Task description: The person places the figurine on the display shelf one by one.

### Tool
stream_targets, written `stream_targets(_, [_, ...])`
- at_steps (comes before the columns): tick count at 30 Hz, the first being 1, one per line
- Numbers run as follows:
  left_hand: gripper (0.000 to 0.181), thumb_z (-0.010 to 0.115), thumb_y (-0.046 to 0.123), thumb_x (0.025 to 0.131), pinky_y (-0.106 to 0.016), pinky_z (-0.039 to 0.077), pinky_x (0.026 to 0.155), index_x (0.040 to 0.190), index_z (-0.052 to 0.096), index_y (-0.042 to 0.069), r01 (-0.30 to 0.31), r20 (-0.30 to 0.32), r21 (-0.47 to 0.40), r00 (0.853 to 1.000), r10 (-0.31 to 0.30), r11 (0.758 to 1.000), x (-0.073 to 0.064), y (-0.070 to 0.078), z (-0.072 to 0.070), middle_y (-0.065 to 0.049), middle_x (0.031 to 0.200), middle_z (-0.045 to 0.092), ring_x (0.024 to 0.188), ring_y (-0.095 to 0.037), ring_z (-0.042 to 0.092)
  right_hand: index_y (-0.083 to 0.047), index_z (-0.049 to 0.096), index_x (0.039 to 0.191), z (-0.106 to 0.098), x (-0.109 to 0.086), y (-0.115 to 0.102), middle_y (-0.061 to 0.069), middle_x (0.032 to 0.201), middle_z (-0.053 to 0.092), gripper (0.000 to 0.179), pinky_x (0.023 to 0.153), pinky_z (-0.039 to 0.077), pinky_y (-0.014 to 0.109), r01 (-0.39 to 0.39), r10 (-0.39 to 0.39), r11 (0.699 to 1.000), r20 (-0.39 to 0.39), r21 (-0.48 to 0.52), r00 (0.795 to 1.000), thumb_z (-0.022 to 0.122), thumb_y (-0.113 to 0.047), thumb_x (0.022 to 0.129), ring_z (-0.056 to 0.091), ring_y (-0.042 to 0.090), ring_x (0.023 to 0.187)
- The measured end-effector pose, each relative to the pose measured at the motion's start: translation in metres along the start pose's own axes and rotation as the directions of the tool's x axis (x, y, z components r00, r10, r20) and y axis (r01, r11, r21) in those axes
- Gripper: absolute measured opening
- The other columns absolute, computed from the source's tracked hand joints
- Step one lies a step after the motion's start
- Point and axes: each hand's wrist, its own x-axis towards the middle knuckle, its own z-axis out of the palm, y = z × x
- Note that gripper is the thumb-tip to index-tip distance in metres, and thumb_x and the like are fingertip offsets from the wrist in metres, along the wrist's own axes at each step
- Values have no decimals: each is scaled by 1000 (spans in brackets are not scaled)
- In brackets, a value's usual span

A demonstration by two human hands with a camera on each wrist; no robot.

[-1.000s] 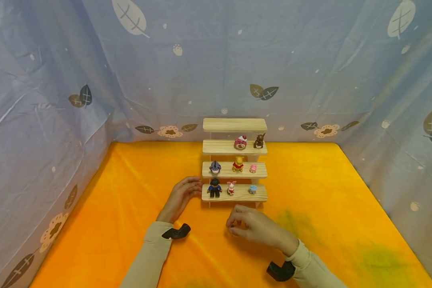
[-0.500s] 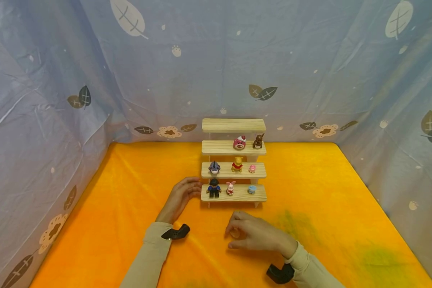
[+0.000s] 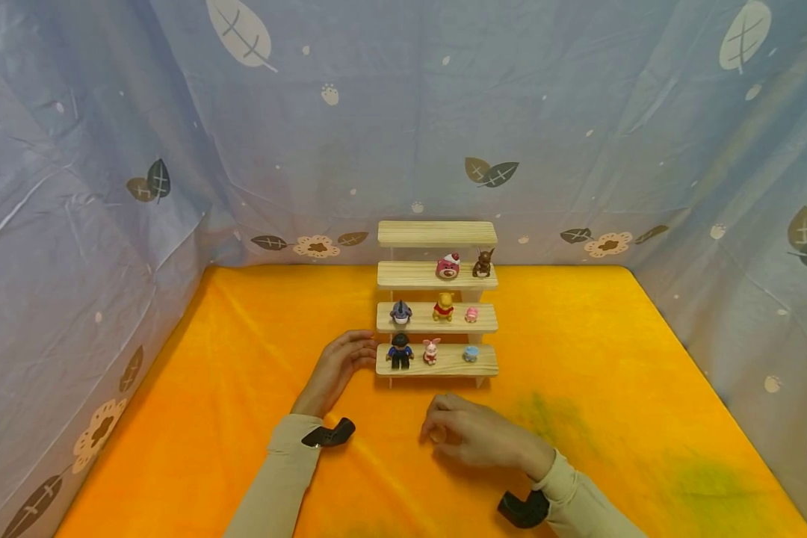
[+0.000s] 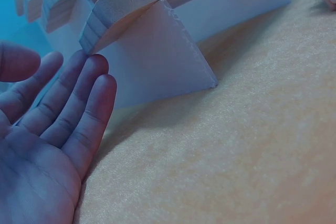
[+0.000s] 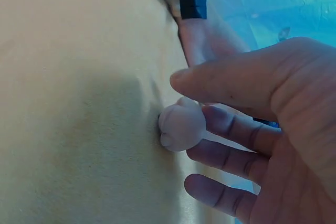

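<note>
My left hand (image 3: 336,370) rests beside a wooden tiered shelf (image 3: 437,233), fingers extended, fingertips right at the left end of its lowest board in the left wrist view. In front of the shelf, my right hand (image 3: 480,433) is low over the cloth, its fingers loosely bent around a small pale rounded toy (image 5: 182,125). Fingertips touch the toy's far side, while the thumb (image 5: 210,82) stands a little apart above it. On the lowest board are a black-haired toy figure (image 3: 400,352), a piglet figurine (image 3: 430,351) and a small blue toy (image 3: 471,353).
Higher boards hold a donkey figurine (image 3: 400,313), a yellow bear figurine (image 3: 443,307), a small pink toy (image 3: 471,314), a pink bear head (image 3: 447,267) and a brown figurine (image 3: 482,264). Orange cloth (image 3: 276,299) covers the table; a patterned curtain (image 3: 376,127) surrounds it.
My right hand has moved slightly toward me from the shelf. Its thumb spread away from the fingers, then came partly back toward the toy. The left hand has stayed still.
</note>
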Motion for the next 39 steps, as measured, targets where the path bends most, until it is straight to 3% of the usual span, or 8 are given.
stream_targets(11, [48, 46, 21, 109, -27, 57, 92, 143, 42, -13, -5, 3, -6, 1000, 5, 1000, 1, 0, 0, 0, 112, 66, 98, -12, 67, -18, 69, 112, 5, 3, 6, -7, 100, 48, 23, 84, 41, 17, 66, -65, 996, -14, 60, 998, 66, -2, 95, 41, 3, 94])
stream_targets(21, [49, 48, 22, 108, -27, 57, 91, 142, 42, -13, -3, -2, -14, 1000, 3, 1000, 2, 0, -1, -1, 112, 67, 97, -12, 67, -20, 69, 113, 3, 11, 6, -7, 110, 64, 16, 88, 48, 23, 54, -53, 998, -44, 37, 998, 59, -13, 103, 53, 5, 99])
stream_targets(24, [48, 48, 22, 108, -27, 56, 92, 142, 43, -12, -3, -2, -11, 1000, 3, 1000, 2, -1, -1, 0, 112, 66, 98, -12, 66, -21, 69, 112, 3, 14, 6, -8, 111, 66, 15, 102, 49, 32, 48, -47, 999, -41, 19, 998, 59, -16, 104, 58, 5, 102])
stream_targets(28, [47, 47, 22, 109, -27, 56, 92, 142, 43, -12, -6, 0, -8, 1000, 6, 1000, 1, -1, -1, -1, 112, 66, 98, -12, 66, -20, 70, 114, 3, 17, 7, -9, 112, 69, 15, 119, 38, 48, 28, -28, 1000, -41, -3, 999, 58, -18, 104, 63, 5, 107])
stream_targets(31, [46, 47, 22, 109, -27, 56, 92, 141, 44, -12, -7, -3, -7, 1000, 7, 1000, 1, -2, -1, -1, 113, 66, 98, -13, 66, -20, 71, 116, 2, 18, 8, -8, 116, 69, 18, 115, 44, 45, 13, -15, 999, -65, -30, 998, 57, -19, 104, 64, 8, 110])
stream_targets(34, [46, 47, 21, 109, -28, 56, 92, 140, 45, -11, -7, -5, -8, 1000, 6, 1000, 0, -2, -1, -2, 113, 66, 98, -13, 67, -19, 72, 116, 2, 19, 9, -5, 118, 66, 19, 101, 53, 34, 7, -11, 999, -120, -38, 993, 58, -17, 104, 63, 10, 107])
stream_targets(36, [45, 47, 21, 109, -27, 56, 91, 140, 46, -11, -5, -6, -11, 1000, 5, 1000, 0, -1, -1, -2, 113, 66, 98, -13, 67, -17, 74, 115, 2, 20, 10, -3, 115, 64, 18, 90, 55, 27, 8, -14, 999, -163, -37, 987, 60, -16, 103, 62, 9, 101])
stream_targets(39, [44, 47, 21, 109, -27, 56, 91, 140, 46, -11, -4, -2, -11, 1000, 4, 1000, -1, 0, 0, -2, 113, 66, 97, -13, 67, -16, 74, 111, 3, 21, 11, -3, 107, 64, 15, 83, 56, 23, 1, -15, 998, -224, -59, 974, 63, -15, 101, 62, 6, 93])
